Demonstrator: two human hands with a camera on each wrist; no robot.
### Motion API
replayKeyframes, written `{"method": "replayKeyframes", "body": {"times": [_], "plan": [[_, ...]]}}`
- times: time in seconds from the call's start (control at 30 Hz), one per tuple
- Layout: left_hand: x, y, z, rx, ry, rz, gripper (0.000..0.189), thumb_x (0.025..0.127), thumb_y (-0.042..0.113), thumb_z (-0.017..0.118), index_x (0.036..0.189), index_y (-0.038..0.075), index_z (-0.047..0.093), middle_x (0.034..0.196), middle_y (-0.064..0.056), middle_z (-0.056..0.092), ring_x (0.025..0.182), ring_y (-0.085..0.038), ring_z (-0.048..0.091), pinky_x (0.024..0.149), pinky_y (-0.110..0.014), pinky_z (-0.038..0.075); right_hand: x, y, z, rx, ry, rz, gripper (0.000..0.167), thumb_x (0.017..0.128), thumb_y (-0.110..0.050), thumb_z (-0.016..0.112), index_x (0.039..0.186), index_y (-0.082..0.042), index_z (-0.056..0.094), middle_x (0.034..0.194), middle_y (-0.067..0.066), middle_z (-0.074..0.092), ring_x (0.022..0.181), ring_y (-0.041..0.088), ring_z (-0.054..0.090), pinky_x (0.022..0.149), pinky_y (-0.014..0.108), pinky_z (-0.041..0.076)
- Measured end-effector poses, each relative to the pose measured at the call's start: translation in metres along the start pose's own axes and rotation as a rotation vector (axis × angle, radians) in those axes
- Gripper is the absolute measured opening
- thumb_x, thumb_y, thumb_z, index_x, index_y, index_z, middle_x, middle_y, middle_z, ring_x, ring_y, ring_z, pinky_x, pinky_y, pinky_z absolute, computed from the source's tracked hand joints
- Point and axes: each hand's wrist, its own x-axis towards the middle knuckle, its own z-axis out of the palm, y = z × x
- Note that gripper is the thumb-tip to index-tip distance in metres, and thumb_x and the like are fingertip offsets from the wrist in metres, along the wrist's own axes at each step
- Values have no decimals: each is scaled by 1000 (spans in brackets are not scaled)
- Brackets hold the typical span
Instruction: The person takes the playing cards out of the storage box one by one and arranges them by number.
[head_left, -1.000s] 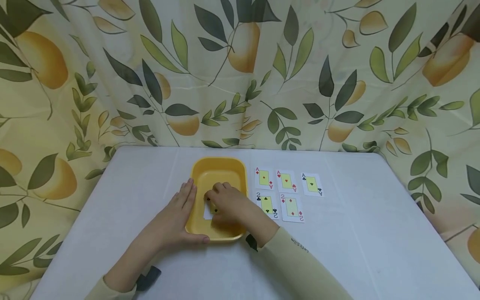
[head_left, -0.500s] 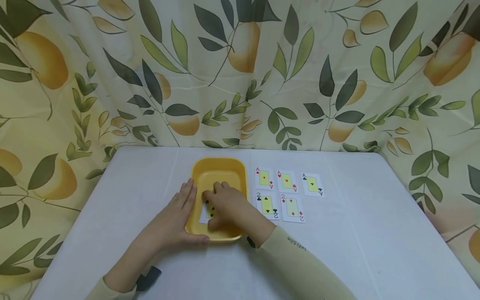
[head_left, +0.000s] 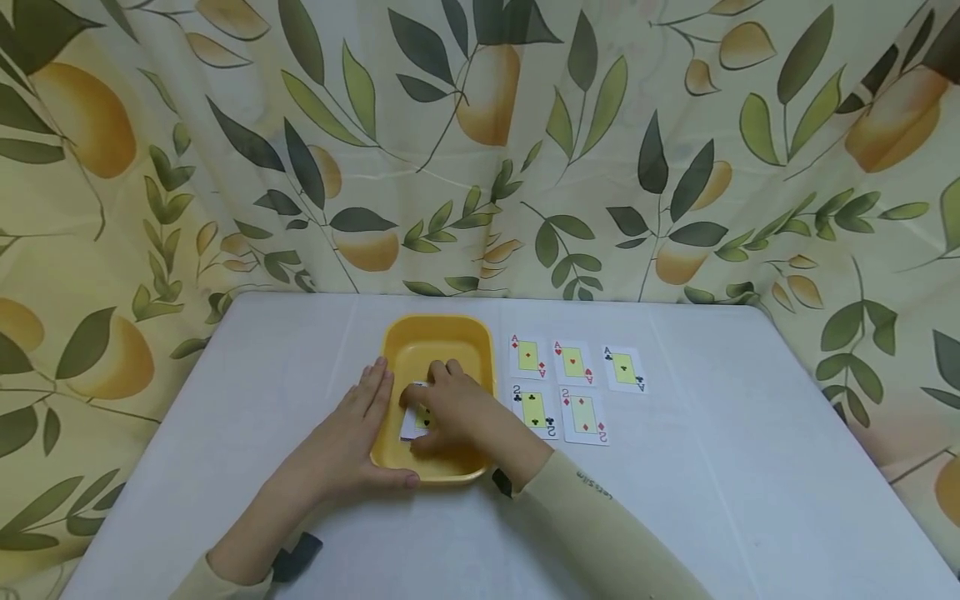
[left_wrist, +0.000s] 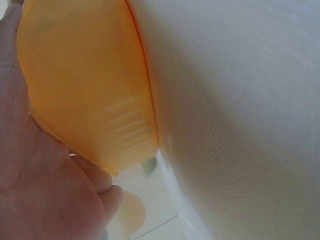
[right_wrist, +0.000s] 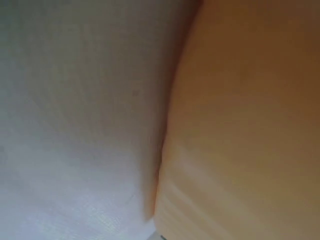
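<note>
A yellow plastic tray [head_left: 438, 343] stands on the white table. My left hand [head_left: 337, 450] rests against its left side with straight fingers, the thumb lying along the front edge. In the left wrist view that hand [left_wrist: 45, 185] touches the rim. Inside the tray, my right hand [head_left: 459, 412] pinches a playing card [head_left: 412, 425] between the thumb and a bent finger. Black pips and a yellow centre show on the card, but the hand covers much of it. Only the tray's outer wall [right_wrist: 245, 130] and the cloth appear in the right wrist view.
Right of the tray, face-up cards lie in two rows: an ace of diamonds [head_left: 528, 357], ace of hearts [head_left: 573, 363] and ace of clubs [head_left: 624, 369]; below them a two of clubs [head_left: 534, 412] and two of diamonds [head_left: 583, 417]. A patterned curtain [head_left: 480, 167] hangs behind.
My right hand has shifted slightly left in the tray, and the card has moved left and turned a little beneath its fingers. The left hand and the laid-out cards stay put.
</note>
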Motion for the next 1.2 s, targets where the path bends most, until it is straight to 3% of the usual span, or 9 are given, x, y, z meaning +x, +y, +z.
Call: {"method": "replayKeyframes", "body": {"times": [0.2,0.47,0.67,0.77,0.9,1.2], "plan": [[1,0,2,1,-15,-5,141,63,96,52,160,3,7,168,-9,-9,155,-28,-1,123,-49,20,-2,2,-3,-6,2,-7,57,74,-53,83,125,-39,61,117,2,50,105,20,41,87,32,44],[0,1,0,8,-16,-8,141,63,96,51,160,4,5,168,-8,-10,155,-28,-2,123,-48,19,-11,2,-18,-12,70,-44,83,66,-71,79,138,-35,59,115,-1,51,105,18,42,87,31,44],[1,1,0,0,-1,-3,142,62,94,55,160,3,7,168,-9,-7,155,-28,-1,123,-47,20,-20,4,-31,2,107,-7,116,61,-65,86,154,-17,37,134,4,50,121,21,43,107,33,45],[0,2,-1,-7,12,4,142,62,93,58,160,2,8,168,-10,-5,155,-30,1,123,-48,20,-26,7,-38,11,119,-1,111,59,-58,92,147,-11,43,133,4,50,120,20,44,110,33,42],[0,2,-1,-10,20,9,142,62,92,59,159,1,9,168,-11,-4,155,-32,3,122,-49,22,-34,11,-46,22,140,-3,104,56,-56,94,139,-11,51,126,1,51,115,18,44,108,32,43],[2,1,0,-27,5,-7,144,60,94,58,160,2,8,168,-10,-6,155,-30,2,123,-48,21,-56,21,-57,62,173,26,104,53,-52,97,137,-12,52,124,0,51,113,17,43,102,30,45]]}}
